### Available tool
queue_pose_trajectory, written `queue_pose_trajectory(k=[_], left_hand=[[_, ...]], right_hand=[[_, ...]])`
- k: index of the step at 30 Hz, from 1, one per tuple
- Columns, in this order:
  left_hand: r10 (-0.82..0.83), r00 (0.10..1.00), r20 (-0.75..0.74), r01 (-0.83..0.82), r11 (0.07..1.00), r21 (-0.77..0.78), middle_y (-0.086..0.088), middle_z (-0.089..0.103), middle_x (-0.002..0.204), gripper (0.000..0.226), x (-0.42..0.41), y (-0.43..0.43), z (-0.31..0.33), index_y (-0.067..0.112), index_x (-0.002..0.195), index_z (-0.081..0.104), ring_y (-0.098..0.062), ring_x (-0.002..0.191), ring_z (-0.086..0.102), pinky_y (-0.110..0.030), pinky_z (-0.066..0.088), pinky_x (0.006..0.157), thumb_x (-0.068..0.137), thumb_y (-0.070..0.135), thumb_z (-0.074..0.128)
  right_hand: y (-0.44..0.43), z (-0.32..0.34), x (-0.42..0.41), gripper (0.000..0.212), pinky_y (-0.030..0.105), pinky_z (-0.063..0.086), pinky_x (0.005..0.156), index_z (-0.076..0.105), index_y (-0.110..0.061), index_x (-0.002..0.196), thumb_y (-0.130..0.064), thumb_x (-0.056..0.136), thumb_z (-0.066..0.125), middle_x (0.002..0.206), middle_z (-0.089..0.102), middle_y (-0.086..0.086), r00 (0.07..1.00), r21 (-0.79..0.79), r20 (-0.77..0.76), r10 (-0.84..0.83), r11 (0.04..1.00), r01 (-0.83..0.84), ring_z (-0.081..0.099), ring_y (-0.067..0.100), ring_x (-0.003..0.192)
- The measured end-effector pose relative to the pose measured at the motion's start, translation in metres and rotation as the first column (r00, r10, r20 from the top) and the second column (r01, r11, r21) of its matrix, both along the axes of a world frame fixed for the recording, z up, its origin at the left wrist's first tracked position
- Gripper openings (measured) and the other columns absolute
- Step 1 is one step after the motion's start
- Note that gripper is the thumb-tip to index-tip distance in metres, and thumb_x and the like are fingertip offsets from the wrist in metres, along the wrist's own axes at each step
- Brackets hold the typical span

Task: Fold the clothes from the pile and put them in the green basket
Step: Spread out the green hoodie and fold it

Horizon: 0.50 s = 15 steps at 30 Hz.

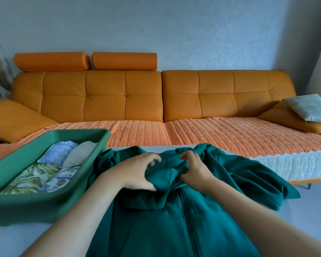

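Two bare hands worked at the top of a teal zip-up hoodie (202, 216) spread front-up on a pale table (17, 240), its zipper running toward the camera. The left hand (137, 175) was closed on the bunched hood fabric, thumb beneath and fingers curled over the top; the right hand (195, 167) pinched the same bunch from the other side, fingers tucked into the folds. The hoodie's sleeves lay crumpled to either side, one spilling toward the table's right edge.

Just to the left, touching the garment's sleeve, sat the green basket (44, 203), already holding several folded pieces: a pale blue item (60, 152), a beige one (80, 154), a leafy green print (33, 175) and a white floral print (61, 179). Behind the table stretched an orange sofa (119, 97) with a knitted orange cover (211, 132) on its seat and a checked cushion (309, 106) at the far right.
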<state>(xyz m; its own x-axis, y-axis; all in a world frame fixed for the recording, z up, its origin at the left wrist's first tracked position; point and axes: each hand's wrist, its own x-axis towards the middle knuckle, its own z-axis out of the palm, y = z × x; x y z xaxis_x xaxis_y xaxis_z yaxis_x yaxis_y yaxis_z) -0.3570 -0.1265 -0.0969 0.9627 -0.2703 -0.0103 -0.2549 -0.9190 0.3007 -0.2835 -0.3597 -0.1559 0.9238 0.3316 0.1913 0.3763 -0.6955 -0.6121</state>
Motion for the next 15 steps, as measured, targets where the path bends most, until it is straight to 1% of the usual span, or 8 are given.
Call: queue_pose_trajectory(k=[2,4,5,7,9,10,12,15], left_hand=[[-0.094,0.983,0.157,0.098,0.995,-0.02,0.026,0.041,0.138,0.075,0.0,-0.014,0.0,0.05,0.139,0.039,0.002,0.122,0.043,-0.025,0.038,0.1,0.074,0.05,0.077],[-0.045,0.956,0.29,0.074,0.993,-0.093,0.023,0.054,0.128,0.037,0.007,-0.023,-0.004,0.044,0.125,0.059,-0.003,0.115,0.052,-0.026,0.043,0.092,0.089,0.037,0.067],[0.064,0.944,0.325,-0.011,0.987,-0.163,0.018,0.06,0.119,0.023,0.011,-0.023,-0.006,0.037,0.116,0.064,-0.007,0.104,0.057,-0.027,0.045,0.082,0.095,0.03,0.061],[0.344,0.901,0.265,-0.255,0.913,-0.318,0.005,0.065,0.1,0.016,0.022,-0.012,-0.008,0.028,0.109,0.062,-0.012,0.076,0.057,-0.028,0.04,0.061,0.101,0.021,0.05],[0.515,0.845,0.146,-0.451,0.831,-0.326,-0.001,0.061,0.093,0.017,0.029,0.006,-0.011,0.021,0.11,0.056,-0.017,0.072,0.055,-0.031,0.036,0.056,0.102,0.014,0.043],[0.55,0.825,0.131,-0.508,0.823,-0.252,-0.003,0.058,0.1,0.022,0.032,0.014,-0.015,0.02,0.113,0.055,-0.019,0.082,0.055,-0.031,0.039,0.062,0.099,0.008,0.042],[0.512,0.832,0.214,-0.507,0.858,-0.085,-0.003,0.051,0.125,0.042,0.036,0.018,-0.024,0.023,0.124,0.054,-0.024,0.111,0.048,-0.035,0.042,0.088,0.091,-0.001,0.044],[0.243,0.897,0.369,-0.241,0.969,-0.051,0.006,0.044,0.142,0.06,0.042,0.002,-0.025,0.032,0.134,0.055,-0.02,0.134,0.033,-0.038,0.025,0.114,0.089,-0.005,0.04]], right_hand=[[0.004,0.003,0.001,0.038,0.033,0.048,0.074,0.044,-0.021,0.1,-0.025,0.078,0.075,0.105,0.053,0.002,0.996,0.136,0.043,-0.081,0.988,0.074,0.057,0.021,0.087],[0.006,0.008,0.005,0.036,0.03,0.042,0.063,0.043,-0.018,0.086,-0.031,0.081,0.076,0.086,0.058,0.003,0.992,0.199,0.03,-0.121,0.974,0.112,0.053,0.018,0.071],[0.005,0.011,0.007,0.033,0.029,0.041,0.061,0.045,-0.017,0.083,-0.032,0.083,0.075,0.081,0.058,0.002,0.993,0.191,0.009,-0.114,0.975,0.11,0.05,0.016,0.067],[0.002,0.011,0.011,0.022,0.025,0.042,0.059,0.053,-0.018,0.083,-0.027,0.086,0.073,0.08,0.059,-0.003,0.997,0.122,-0.033,-0.073,0.99,0.076,0.051,0.012,0.067],[-0.002,0.008,0.015,0.011,0.02,0.045,0.063,0.06,-0.021,0.089,-0.019,0.086,0.07,0.09,0.063,-0.006,0.996,0.047,-0.086,-0.029,0.998,0.033,0.058,0.011,0.074],[-0.004,0.005,0.017,0.01,0.019,0.047,0.068,0.063,-0.022,0.092,-0.017,0.086,0.069,0.096,0.065,-0.006,0.994,-0.001,-0.108,-0.011,1.0,0.011,0.061,0.012,0.081],[-0.005,0.0,0.021,0.014,0.019,0.046,0.08,0.068,-0.023,0.101,-0.016,0.088,0.066,0.106,0.066,-0.003,0.99,-0.115,-0.143,0.011,0.993,-0.028,0.062,0.014,0.095],[-0.002,-0.002,0.022,0.026,0.018,0.042,0.087,0.07,-0.024,0.115,-0.017,0.092,0.06,0.113,0.064,-0.002,0.987,-0.23,-0.161,0.029,0.971,-0.067,0.06,0.015,0.105]])
